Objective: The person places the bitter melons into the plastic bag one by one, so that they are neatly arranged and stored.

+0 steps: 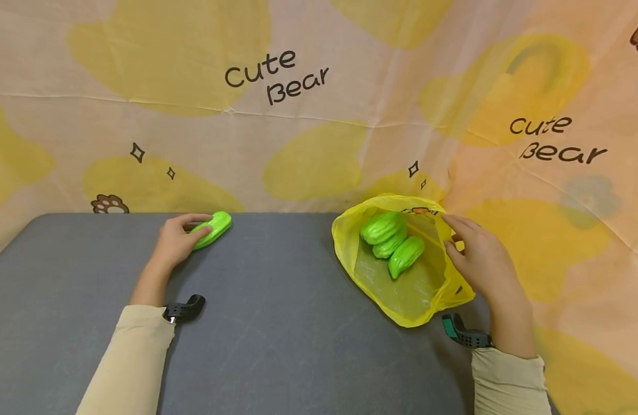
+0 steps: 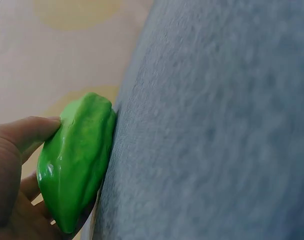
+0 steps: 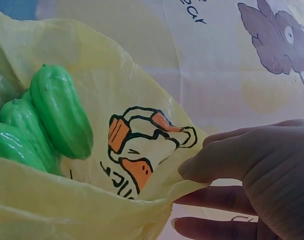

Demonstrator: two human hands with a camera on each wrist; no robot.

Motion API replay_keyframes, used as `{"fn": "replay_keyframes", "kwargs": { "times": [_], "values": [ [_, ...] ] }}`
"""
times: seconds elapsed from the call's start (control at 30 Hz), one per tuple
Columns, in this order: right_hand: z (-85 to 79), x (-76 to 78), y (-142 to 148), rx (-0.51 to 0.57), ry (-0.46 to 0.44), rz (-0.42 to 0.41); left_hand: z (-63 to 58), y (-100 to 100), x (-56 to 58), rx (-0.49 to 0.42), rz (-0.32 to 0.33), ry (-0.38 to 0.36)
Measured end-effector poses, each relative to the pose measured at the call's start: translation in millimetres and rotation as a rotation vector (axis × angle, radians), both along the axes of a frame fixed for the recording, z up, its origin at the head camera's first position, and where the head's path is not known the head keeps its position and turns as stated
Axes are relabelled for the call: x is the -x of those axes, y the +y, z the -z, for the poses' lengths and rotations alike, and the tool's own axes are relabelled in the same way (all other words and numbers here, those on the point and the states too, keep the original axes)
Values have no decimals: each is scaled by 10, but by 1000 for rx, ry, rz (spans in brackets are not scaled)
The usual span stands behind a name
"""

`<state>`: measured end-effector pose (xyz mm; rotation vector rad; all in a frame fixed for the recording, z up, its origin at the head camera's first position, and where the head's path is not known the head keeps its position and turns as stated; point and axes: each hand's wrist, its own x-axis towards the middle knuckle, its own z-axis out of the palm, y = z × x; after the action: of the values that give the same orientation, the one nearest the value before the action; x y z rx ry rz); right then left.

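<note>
My left hand (image 1: 173, 241) grips a glossy green ribbed gourd (image 1: 218, 226) near the back edge of the table. In the left wrist view the gourd (image 2: 79, 155) lies between thumb and fingers, its pointed end downward in that view and its side right against the table surface. On the right, a thin yellow plastic bag (image 1: 346, 245) lies with its mouth wide open toward me. Three similar green gourds (image 1: 385, 229) sit inside it. At the bag's right rim, my right hand (image 1: 482, 259) pinches the plastic between thumb and fingers; the right wrist view shows a printed cartoon duck there.
The grey table (image 1: 277, 300) stretches between the two hands. Behind it and along the right side hangs a yellow and cream cloth (image 1: 308, 155) with "Cute Bear" lettering. Dark straps (image 1: 181, 311) circle both wrists.
</note>
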<state>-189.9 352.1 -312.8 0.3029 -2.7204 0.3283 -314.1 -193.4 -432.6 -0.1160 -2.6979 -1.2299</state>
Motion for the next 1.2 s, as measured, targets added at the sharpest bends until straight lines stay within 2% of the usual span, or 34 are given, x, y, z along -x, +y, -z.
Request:
{"fn": "replay_keyframes", "kwargs": {
  "times": [0.57,0.87,1.2],
  "values": [
    [15,8,-37,-15,23,-33,35,212,29,-7,76,24],
    [13,10,-42,-17,33,-32,47,335,35,-66,112,-29],
    [16,4,-30,-10,31,-31,31,438,29,-117,150,-56]
  ]
}}
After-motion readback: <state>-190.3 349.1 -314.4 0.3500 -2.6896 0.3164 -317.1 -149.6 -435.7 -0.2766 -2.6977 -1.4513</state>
